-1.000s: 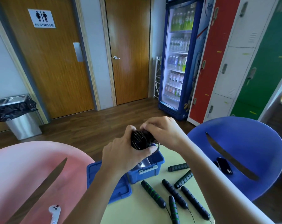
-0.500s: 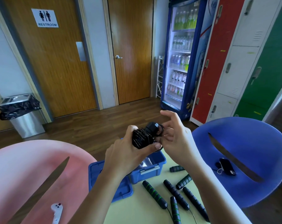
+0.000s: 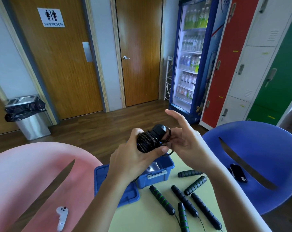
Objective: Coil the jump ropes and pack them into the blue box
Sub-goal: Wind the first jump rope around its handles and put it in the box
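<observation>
My left hand (image 3: 135, 161) grips a black jump rope bundle (image 3: 150, 139), its cord wound tightly around the handles, held above the open blue box (image 3: 156, 175). My right hand (image 3: 188, 143) touches the bundle's right side; its lower fingers hold a loose loop of cord while the index finger and thumb are spread upward. The box stands on the pale green table (image 3: 148, 213). Several black foam jump rope handles with green rings (image 3: 162, 200) lie on the table to the right of the box, thin cords trailing toward me.
The blue lid (image 3: 100, 180) lies beside the box on the left. A pink chair (image 3: 33, 181) with a white controller (image 3: 62, 216) is at left. A blue chair (image 3: 252, 164) with a black phone (image 3: 239, 172) is at right. Doors, a bin, a drinks fridge and lockers stand behind.
My right hand came off the top of the bundle and opened, index finger rising, while still holding a cord loop. The bundle's handle end now shows. My left hand keeps its grip.
</observation>
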`<control>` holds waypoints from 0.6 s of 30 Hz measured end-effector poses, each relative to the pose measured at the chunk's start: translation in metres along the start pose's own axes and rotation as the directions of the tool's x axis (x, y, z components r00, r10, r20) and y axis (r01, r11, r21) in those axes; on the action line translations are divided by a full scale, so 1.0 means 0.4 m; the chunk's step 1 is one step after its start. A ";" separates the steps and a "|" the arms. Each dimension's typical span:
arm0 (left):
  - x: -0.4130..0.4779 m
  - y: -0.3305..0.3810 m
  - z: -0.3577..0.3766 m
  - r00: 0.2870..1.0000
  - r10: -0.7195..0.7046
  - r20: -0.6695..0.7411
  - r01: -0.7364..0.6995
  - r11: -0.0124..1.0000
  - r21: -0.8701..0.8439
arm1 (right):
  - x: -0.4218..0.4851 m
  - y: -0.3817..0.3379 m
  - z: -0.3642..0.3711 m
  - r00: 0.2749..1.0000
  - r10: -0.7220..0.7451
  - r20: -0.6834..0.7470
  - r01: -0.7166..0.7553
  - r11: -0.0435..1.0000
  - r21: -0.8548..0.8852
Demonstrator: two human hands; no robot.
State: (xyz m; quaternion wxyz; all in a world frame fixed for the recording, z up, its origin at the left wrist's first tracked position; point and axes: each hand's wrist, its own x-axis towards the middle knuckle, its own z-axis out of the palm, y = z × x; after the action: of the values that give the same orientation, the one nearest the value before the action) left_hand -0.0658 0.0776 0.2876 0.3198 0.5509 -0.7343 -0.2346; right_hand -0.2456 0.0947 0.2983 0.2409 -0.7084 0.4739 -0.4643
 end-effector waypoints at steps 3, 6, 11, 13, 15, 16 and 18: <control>0.004 0.004 -0.004 1.000 0.005 -0.008 -0.005 1.000 -0.001 | 0.009 0.001 -0.008 0.999 0.010 0.053 -0.011 1.000 0.020; 0.001 0.000 0.000 1.000 -0.007 -0.004 0.007 1.000 0.000 | 0.008 0.005 -0.001 0.997 0.017 0.082 -0.016 1.000 -0.011; -0.003 -0.011 0.016 0.999 -0.032 -0.028 0.032 0.999 -0.014 | 0.010 0.025 0.010 0.989 0.027 0.148 -0.020 0.999 -0.046; -0.005 -0.018 0.020 0.999 -0.039 -0.029 0.039 0.999 -0.015 | 0.011 0.031 0.008 0.984 0.044 0.170 -0.033 0.997 -0.062; -0.006 -0.020 0.021 0.999 -0.043 -0.025 0.043 0.999 -0.013 | 0.009 0.034 0.014 0.985 0.045 0.166 -0.035 0.998 -0.061; -0.005 -0.018 0.020 0.999 -0.042 -0.025 0.042 0.999 -0.016 | 0.009 0.036 0.019 0.991 0.032 0.127 -0.026 0.999 -0.046; 0.005 -0.013 0.012 0.999 -0.031 -0.030 0.030 0.999 -0.030 | 0.012 0.041 0.032 0.999 0.009 -0.036 -0.009 1.000 0.024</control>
State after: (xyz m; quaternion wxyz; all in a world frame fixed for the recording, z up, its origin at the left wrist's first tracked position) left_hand -0.0661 0.0743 0.2811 0.3357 0.5607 -0.7172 -0.2419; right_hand -0.2410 0.0820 0.2817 0.2429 -0.6948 0.4758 -0.4816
